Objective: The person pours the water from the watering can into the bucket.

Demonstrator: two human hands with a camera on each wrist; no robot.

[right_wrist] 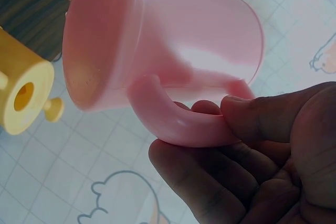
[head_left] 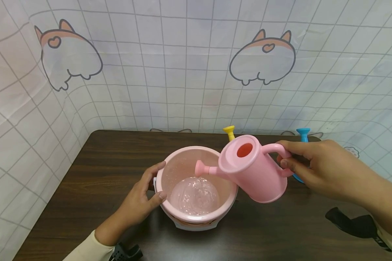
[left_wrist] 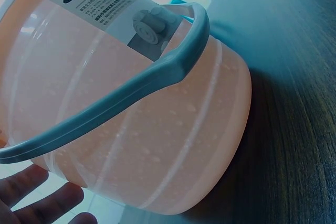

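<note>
In the head view my right hand [head_left: 313, 163] grips the handle of a pink watering can [head_left: 258, 174], with thumb and fingers around the handle [right_wrist: 178, 124] in the right wrist view. The can is tilted left, its spout over a pink bucket [head_left: 198, 218]. Water [head_left: 194, 195] lies rippling in the bottom of the bucket, and a thin stream seems to fall below the spout. My left hand [head_left: 140, 199] rests at the bucket's left rim, its thumb on the rim. Extended fingers [left_wrist: 47, 203] show beside the bucket wall in the left wrist view.
A yellow watering can [right_wrist: 23, 93] stands behind the pink one, mostly hidden in the head view. Part of a blue watering can [head_left: 303, 134] shows behind my right hand. The dark wooden table [head_left: 94, 174] meets a grid-patterned cloth [head_left: 183, 72] at its back.
</note>
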